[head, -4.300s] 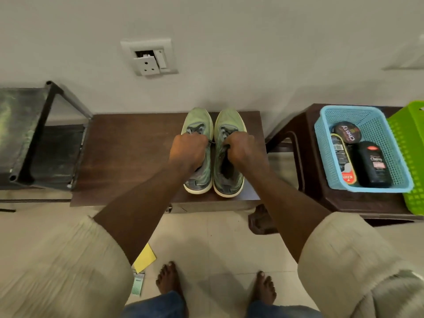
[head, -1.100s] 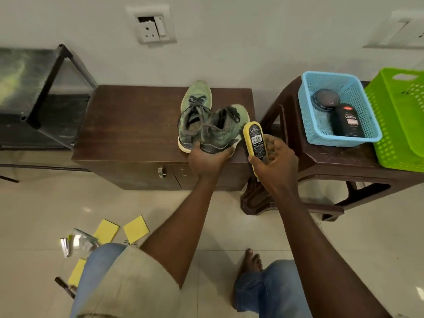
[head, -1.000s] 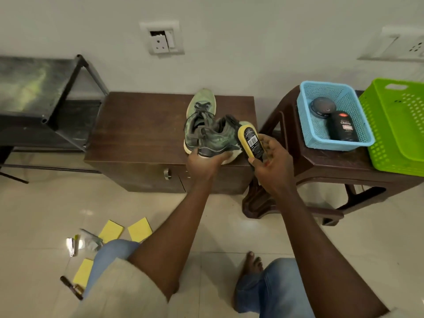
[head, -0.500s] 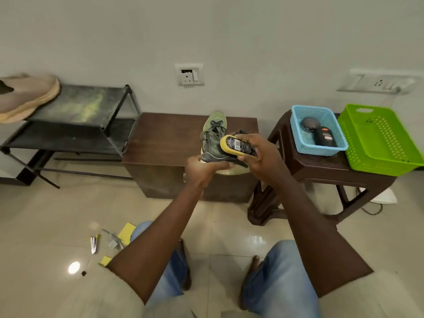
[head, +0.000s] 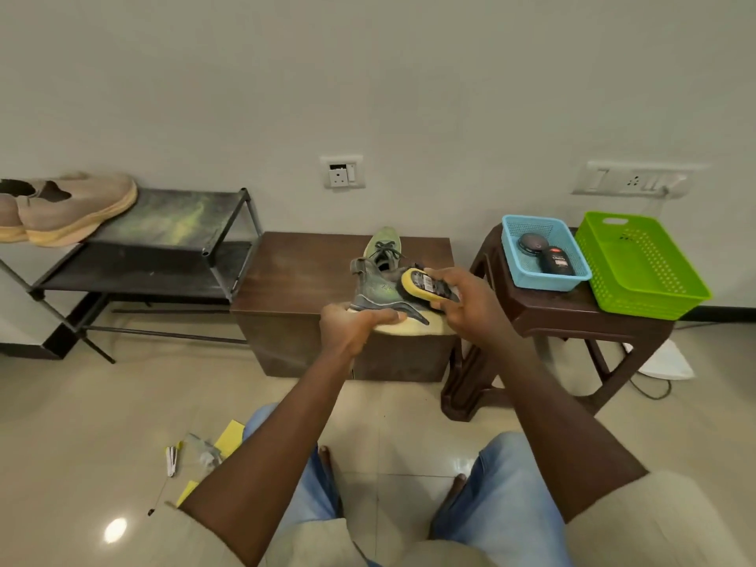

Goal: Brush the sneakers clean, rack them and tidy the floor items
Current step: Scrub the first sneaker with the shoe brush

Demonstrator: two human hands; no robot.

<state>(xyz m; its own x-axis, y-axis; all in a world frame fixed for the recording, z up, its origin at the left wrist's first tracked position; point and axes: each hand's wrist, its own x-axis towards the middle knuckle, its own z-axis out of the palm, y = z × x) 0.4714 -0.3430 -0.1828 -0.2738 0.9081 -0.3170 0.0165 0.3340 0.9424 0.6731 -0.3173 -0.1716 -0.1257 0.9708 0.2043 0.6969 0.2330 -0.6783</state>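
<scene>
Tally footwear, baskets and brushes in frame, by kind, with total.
Green sneakers: 2
Beige shoes: 2
Baskets: 2
Brush: 1
Total: 7

cabinet [head: 302, 272]: green sneaker [head: 382, 243] | stool [head: 544, 308]: blue basket [head: 548, 282], green basket [head: 642, 272] | rack [head: 172, 216]: beige shoes [head: 69, 210] | floor [head: 102, 403]: yellow papers [head: 230, 437]

Grey-green sneaker [head: 374, 291] — yellow brush [head: 423, 286]
</scene>
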